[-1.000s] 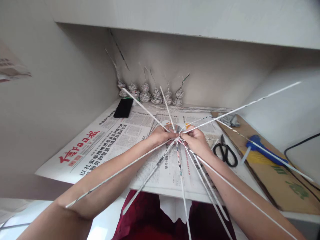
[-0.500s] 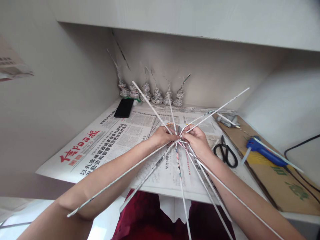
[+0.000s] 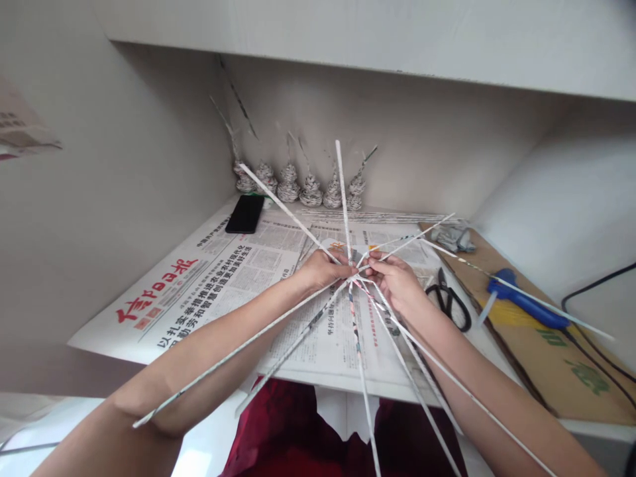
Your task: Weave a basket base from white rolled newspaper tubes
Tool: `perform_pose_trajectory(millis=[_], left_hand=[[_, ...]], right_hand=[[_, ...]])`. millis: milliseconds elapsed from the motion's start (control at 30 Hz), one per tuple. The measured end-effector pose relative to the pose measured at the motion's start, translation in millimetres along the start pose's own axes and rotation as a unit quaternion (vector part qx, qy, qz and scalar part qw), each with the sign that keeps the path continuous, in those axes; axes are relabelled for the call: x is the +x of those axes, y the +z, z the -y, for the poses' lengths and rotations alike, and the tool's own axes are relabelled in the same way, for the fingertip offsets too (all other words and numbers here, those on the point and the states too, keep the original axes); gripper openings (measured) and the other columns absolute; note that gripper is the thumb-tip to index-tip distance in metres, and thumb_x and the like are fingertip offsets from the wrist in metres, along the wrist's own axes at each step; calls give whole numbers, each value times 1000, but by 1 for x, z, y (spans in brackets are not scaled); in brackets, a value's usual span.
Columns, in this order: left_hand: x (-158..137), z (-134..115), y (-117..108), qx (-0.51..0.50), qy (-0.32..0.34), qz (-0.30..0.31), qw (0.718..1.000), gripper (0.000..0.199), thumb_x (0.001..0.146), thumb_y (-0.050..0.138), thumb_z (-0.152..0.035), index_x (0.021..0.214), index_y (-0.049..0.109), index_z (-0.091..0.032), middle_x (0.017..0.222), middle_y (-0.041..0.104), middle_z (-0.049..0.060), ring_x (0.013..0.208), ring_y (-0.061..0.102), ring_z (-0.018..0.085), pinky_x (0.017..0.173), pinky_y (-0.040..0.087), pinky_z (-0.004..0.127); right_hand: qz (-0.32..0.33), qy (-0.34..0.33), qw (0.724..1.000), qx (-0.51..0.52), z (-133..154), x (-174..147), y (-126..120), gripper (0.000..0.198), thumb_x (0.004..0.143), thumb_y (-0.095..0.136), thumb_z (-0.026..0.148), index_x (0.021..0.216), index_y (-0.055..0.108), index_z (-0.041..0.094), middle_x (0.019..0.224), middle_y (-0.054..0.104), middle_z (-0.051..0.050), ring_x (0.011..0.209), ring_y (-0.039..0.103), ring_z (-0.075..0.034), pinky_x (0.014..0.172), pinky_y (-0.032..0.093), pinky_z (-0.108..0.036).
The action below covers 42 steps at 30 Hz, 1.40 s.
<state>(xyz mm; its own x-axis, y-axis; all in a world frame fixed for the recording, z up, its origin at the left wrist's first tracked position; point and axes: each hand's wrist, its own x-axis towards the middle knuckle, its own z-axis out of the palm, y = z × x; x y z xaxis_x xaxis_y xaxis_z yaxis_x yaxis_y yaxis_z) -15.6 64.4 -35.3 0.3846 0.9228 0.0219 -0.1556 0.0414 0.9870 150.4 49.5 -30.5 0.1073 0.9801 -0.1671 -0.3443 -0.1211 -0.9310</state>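
Swung lower since the earlier frame, one far-right rod now points toward the back right, and the right hand (image 3: 397, 279) has drawn slightly right. Its thumb and fingers pinch that rod near the hub of the paper rods (image 3: 353, 277), while the left hand (image 3: 322, 270) grips the crossing from the left. These thin, stiff rods of tightly rolled newsprint, mostly white with flecks of print, fan out like spokes above the middle of the table.

Flat, matte newspaper (image 3: 228, 291) covers much of the white tabletop (image 3: 489, 344). At the far side stand knobbly, coiled gourd shapes (image 3: 311, 191), with a glossy black phone (image 3: 245, 214) near them. On the right are black-handled scissors (image 3: 450, 305) and a blue plastic glue gun (image 3: 529, 301) on brown cardboard (image 3: 586, 364). Plain pale walls (image 3: 571, 172) enclose the nook beneath a white overhead panel (image 3: 372, 40).
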Motion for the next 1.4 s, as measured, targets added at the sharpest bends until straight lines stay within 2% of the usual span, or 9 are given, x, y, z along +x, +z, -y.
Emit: perform_pose_trajectory(millis=[167, 433, 567, 667, 733, 833, 1033, 1200, 1400], left_hand=[[0, 0, 0, -2, -17, -3, 1000, 24, 54, 85, -27, 66, 73, -9, 55, 62, 2, 46, 47, 7, 46, 33, 22], [-1, -2, 0, -19, -49, -14, 998, 24, 53, 83, -20, 69, 68, -10, 57, 63, 1, 46, 51, 8, 48, 39, 21], [-2, -4, 1, 9, -54, -12, 998, 20, 55, 79, -13, 68, 65, -10, 54, 61, 0, 45, 51, 8, 47, 39, 21], [-2, -4, 3, 16, -59, -13, 998, 18, 58, 76, -11, 71, 65, -11, 53, 60, -1, 44, 52, 9, 45, 38, 20], [-1, -4, 3, 14, -59, -23, 998, 18, 59, 76, -10, 73, 65, -11, 53, 60, -1, 44, 52, 8, 46, 39, 20], [-1, -5, 4, 17, -67, -33, 997, 17, 58, 74, -8, 72, 64, -12, 52, 60, -2, 43, 51, 8, 46, 41, 20], [-3, -10, 4, 45, -74, -24, 996, 14, 59, 69, -5, 67, 63, -13, 48, 56, -4, 39, 47, 7, 41, 36, 18], [-6, -14, 6, 43, -101, -30, 993, 16, 61, 69, -3, 71, 62, -13, 51, 60, -3, 43, 55, 10, 46, 44, 20], [-6, -12, 4, 7, -123, 20, 992, 18, 61, 69, -5, 74, 61, -14, 54, 65, 0, 48, 63, 15, 46, 46, 20]], right_hand=[[-1, 18, 1000, -1, -2, 3, -2, 23, 62, 74, 7, 79, 63, 17, 62, 67, 1, 49, 59, -10, 47, 51, -19], [-15, 71, 997, -30, 2, 4, -2, 9, 79, 69, 16, 75, 61, 16, 58, 67, -1, 45, 59, -10, 42, 50, -18], [-27, 68, 997, -31, 10, 5, -5, 30, 82, 69, 46, 75, 62, 17, 57, 66, -3, 43, 58, -11, 35, 44, -18], [-30, 49, 998, -30, 21, 3, -9, 57, 76, 57, 75, 75, 62, 18, 61, 67, -6, 43, 57, -14, 33, 41, -23], [-14, 15, 999, -38, 30, 2, -11, 66, 70, 51, 84, 78, 62, 19, 66, 69, -7, 44, 58, -15, 33, 41, -26], [-17, -40, 998, -45, 45, 3, -18, 65, 69, 52, 84, 81, 62, 21, 70, 69, -5, 43, 56, -14, 33, 39, -26], [-143, -83, 985, 51, 72, 11, -39, 46, 83, 56, 65, 71, 58, 21, 67, 63, 1, 42, 48, -6, 34, 35, -19], [-105, -142, 982, 69, 78, 14, -48, 49, 83, 50, 70, 76, 59, 22, 77, 65, -1, 54, 57, -9, 42, 43, -20], [-89, -174, 969, 153, 90, 0, -50, 64, 80, 44, 77, 80, 65, 17, 93, 65, -12, 73, 66, -16, 50, 50, -23]])
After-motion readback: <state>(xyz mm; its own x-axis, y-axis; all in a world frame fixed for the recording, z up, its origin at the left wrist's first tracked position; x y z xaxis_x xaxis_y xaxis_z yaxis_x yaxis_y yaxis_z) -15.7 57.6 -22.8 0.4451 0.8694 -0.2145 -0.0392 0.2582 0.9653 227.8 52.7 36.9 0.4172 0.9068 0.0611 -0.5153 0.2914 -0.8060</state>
